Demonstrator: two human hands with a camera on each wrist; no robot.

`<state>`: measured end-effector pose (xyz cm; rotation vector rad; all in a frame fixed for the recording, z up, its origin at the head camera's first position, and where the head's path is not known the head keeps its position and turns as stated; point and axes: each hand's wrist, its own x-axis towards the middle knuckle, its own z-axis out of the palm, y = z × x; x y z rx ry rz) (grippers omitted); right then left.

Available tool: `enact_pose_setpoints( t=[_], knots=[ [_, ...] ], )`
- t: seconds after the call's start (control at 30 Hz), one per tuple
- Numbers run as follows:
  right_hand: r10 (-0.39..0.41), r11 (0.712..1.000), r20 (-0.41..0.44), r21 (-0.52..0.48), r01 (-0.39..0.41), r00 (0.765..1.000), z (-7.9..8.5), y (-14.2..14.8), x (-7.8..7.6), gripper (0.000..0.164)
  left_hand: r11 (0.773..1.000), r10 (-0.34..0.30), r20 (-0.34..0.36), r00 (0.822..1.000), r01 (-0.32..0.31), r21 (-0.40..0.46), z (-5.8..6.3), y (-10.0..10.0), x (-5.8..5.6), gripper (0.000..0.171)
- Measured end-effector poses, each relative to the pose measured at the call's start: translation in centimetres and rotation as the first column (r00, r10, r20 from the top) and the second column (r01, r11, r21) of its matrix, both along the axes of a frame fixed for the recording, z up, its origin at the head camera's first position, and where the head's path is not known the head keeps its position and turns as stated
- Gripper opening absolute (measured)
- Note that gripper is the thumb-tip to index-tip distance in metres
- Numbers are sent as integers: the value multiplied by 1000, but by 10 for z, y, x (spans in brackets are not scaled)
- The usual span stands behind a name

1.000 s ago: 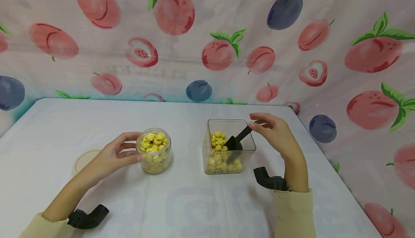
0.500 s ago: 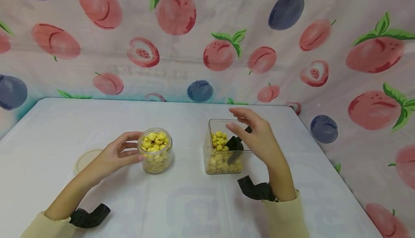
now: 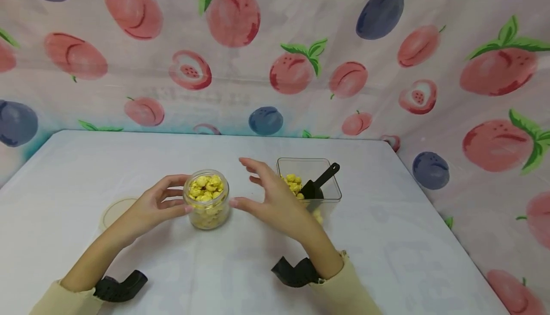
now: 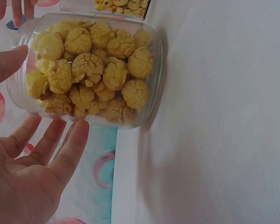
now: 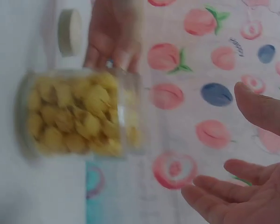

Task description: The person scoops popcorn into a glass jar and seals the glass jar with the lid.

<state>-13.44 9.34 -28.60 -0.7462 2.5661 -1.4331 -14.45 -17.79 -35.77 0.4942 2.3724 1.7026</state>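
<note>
A round glass jar [image 3: 208, 219] stands upright on the table, filled with yellow popcorn [image 4: 87, 68] nearly to its rim. My left hand [image 3: 159, 201] holds the jar from its left side, thumb and fingers spread around the glass near the neck. Right of the jar is my right hand [image 3: 275, 200], fingers apart and thumb out, with nothing in it and its thumb tip close to the glass. Behind that hand, a clear square container [image 3: 333, 194] holds more popcorn. A black scoop [image 3: 327, 175] leans inside it, handle over the rim.
A pale round lid [image 3: 112, 211] lies on the table behind the left forearm. White cloth covers the table [image 3: 232, 277], and its back edge meets a fruit-printed curtain [image 3: 240, 76]. Each wrist wears a black camera mount [image 3: 122, 287].
My right hand has let go of the scoop handle and moved left across the container toward the jar. The scoop stays in the container. My left hand keeps its place on the jar.
</note>
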Motion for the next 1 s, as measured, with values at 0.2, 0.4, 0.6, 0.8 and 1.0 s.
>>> enact_pose_setpoints(
  t=[0.2, 0.4, 0.6, 0.8, 1.0],
  knots=[
    [19, 1000, 177, 6, -20, 984, -25, -27, -8, 87, 1000, 9, 1, 1000, -9, -9, 0, -1, 0, 59],
    [-9, 1000, 287, 1, 9, 958, -50, -41, -19, 98, 1000, 10, -3, 1000, -10, -13, 0, 0, -1, 59],
    [-16, 1000, 343, -17, 23, 939, -63, -47, -27, 99, 1000, 1, -11, 1000, -2, -15, 0, 1, -1, 58],
    [7, 998, 338, -59, 14, 941, -72, -49, -32, 92, 1000, 6, -21, 1000, -7, -22, 1, 0, -1, 59],
    [5, 997, 323, -69, 18, 946, -79, -49, -35, 88, 999, 11, -42, 999, -13, -49, -1, 0, -1, 58]
  ],
)
